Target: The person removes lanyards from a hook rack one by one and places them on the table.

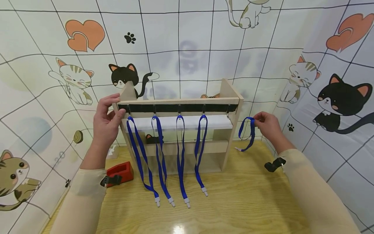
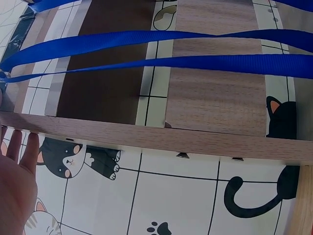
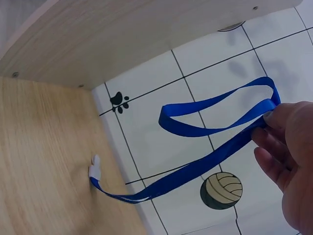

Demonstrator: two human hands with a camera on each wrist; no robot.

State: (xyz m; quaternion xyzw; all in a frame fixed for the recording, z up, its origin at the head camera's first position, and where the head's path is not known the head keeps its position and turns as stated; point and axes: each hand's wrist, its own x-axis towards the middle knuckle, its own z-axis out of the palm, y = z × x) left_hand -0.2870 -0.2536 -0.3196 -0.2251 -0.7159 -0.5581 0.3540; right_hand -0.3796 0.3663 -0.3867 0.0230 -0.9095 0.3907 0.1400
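Left hand [image 1: 106,122] curls round the top left corner of the wooden rack [image 1: 230,94], probably steadying it. Right hand [image 1: 267,125] pinches a blue lanyard [image 1: 246,135] just right of the rack, clip end touching the table [image 1: 233,201]. Four lanyards [image 1: 179,156] hang from rack hooks.

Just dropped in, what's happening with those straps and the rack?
A person's left hand grips the top left corner of a small light wooden rack on the wooden table. Four blue fabric lanyards hang from its black hook strip. The right hand pinches a fifth blue lanyard beside the rack's right end, where one hook is free.
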